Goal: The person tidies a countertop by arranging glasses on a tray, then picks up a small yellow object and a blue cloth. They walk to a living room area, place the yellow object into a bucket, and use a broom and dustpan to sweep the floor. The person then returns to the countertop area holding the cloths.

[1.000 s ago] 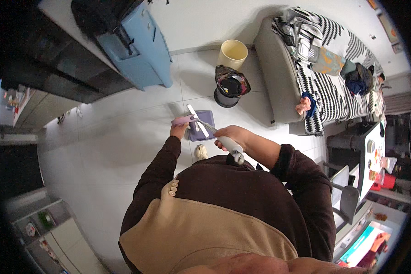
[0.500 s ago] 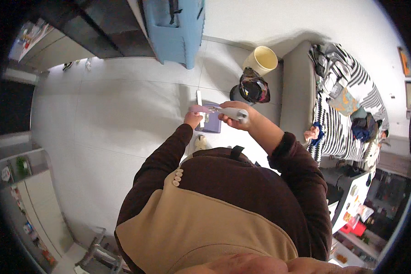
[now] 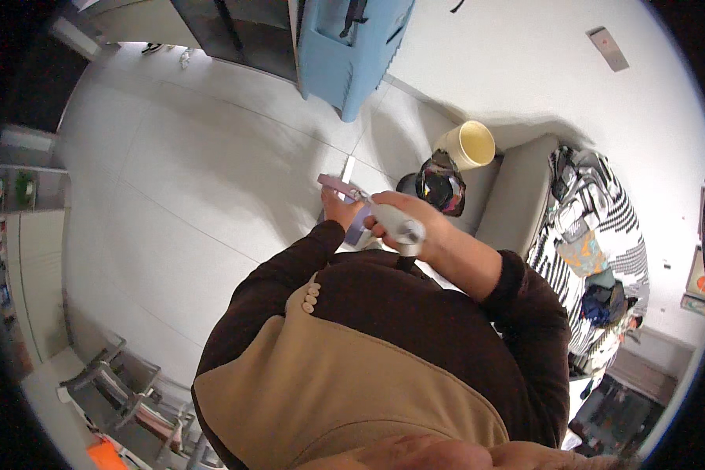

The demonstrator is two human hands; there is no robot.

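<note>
My right hand (image 3: 415,210) is wrapped round a white handheld tool (image 3: 395,225) with a rounded grey end toward me. Its far end reaches a flat mauve piece (image 3: 335,184), and whether the two are joined cannot be made out. My left hand (image 3: 340,208) is closed on the mauve piece from below. Beneath my hands, a purple object (image 3: 358,229) with a white bar (image 3: 348,169) is partly hidden by them; its kind does not show.
Right of my hands stand a bin with a black bag (image 3: 440,188) and a cream bucket (image 3: 475,146). Behind them a grey sofa (image 3: 515,196) carries a black-and-white striped cover (image 3: 623,251). A blue plastic panel (image 3: 351,63) stands ahead, and metal-framed furniture (image 3: 125,384) is at lower left.
My view has turned, so the room appears rotated clockwise. The mauve piece and the white tool now slant down to the right, and my hands cover more of the purple object.
</note>
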